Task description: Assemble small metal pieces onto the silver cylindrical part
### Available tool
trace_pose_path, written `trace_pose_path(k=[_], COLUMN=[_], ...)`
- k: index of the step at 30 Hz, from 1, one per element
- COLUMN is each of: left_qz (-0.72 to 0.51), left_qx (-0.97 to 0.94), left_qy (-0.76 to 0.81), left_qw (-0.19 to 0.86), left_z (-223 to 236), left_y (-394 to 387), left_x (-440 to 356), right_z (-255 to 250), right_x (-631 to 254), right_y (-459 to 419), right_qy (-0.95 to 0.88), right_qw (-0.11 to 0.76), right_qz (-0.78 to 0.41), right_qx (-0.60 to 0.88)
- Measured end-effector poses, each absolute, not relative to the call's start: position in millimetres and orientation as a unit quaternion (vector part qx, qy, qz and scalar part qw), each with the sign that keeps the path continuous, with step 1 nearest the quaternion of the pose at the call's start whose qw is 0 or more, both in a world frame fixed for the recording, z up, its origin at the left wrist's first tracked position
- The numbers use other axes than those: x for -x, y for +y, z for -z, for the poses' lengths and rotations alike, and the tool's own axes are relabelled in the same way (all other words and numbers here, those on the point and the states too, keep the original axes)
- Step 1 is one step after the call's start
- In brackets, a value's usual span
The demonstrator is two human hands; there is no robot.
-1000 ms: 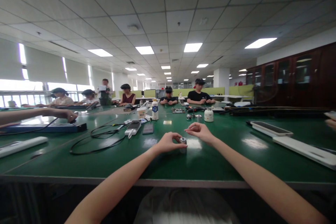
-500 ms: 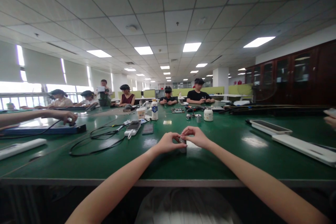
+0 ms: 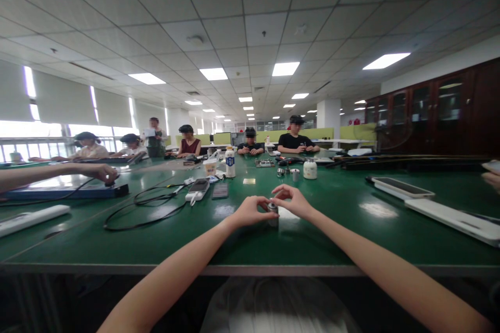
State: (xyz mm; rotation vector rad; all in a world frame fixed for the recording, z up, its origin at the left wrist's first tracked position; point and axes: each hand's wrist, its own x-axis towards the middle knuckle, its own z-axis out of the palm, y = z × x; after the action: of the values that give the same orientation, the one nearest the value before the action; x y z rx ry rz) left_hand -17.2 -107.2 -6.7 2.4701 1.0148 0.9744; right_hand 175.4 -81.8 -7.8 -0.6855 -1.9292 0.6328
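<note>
A small silvery metal cylinder (image 3: 273,208) stands upright on the green table, close to its front edge. My left hand (image 3: 249,212) is closed round its side, thumb in front and fingers behind. My right hand (image 3: 294,203) is bent over the cylinder from the right, thumb and fingertips brought together at its top. Whatever sits between those right fingertips is too small to make out. Farther back are another metal cylinder (image 3: 295,174), a shiny round metal part (image 3: 280,171) and a white rounded jar (image 3: 310,170).
Left of my hands lie a black cable (image 3: 113,228), a white handheld device (image 3: 197,190) and a dark square plate (image 3: 220,191). A white bottle (image 3: 230,163) stands behind them. Long white devices (image 3: 453,218) lie right. Another person's hand (image 3: 102,172) reaches in from the left; several people sit opposite.
My right hand has shifted slightly up and to the right, and more of the cylinder's top shows. The left hand keeps its hold. The other person's hand at left has moved slightly.
</note>
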Motion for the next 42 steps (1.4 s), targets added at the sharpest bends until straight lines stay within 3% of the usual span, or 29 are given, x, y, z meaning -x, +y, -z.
trace_pose_path(k=[5,12,19,22,31,36,42], left_qz=[-0.336,-0.335,-0.333,-0.331,-0.335,-0.338,-0.335], left_qx=[-0.86,-0.858,-0.861,-0.855,-0.788,-0.782,-0.815], left_qy=[0.356,0.362,0.356,0.36,0.382,0.381,0.365], left_qw=[0.145,0.146,0.147,0.169,0.347,0.358,0.3], left_z=[4.5,4.2,2.5,3.8,7.6,6.4,12.7], left_y=[-109.6,-109.5,-110.8,-108.3,-96.9,-98.9,-91.1], left_x=[16.6,16.6,17.5,18.1,17.3,15.3,19.1], right_z=[8.1,7.2,22.5,24.0,25.1,11.6,3.7], right_x=[-175.3,-181.8,-208.1,-213.0,-206.9,-187.8,-169.1], right_y=[-84.8,-70.2,-46.7,-44.7,-46.7,-65.2,-90.1], right_qy=[-0.801,-0.759,-0.814,-0.818,-0.797,-0.754,-0.798], right_qw=[0.464,0.508,0.347,0.321,0.37,0.523,0.496], right_qz=[-0.263,-0.249,-0.282,-0.308,-0.302,-0.249,-0.225], right_qx=[0.271,0.322,0.372,0.366,0.37,0.31,0.259])
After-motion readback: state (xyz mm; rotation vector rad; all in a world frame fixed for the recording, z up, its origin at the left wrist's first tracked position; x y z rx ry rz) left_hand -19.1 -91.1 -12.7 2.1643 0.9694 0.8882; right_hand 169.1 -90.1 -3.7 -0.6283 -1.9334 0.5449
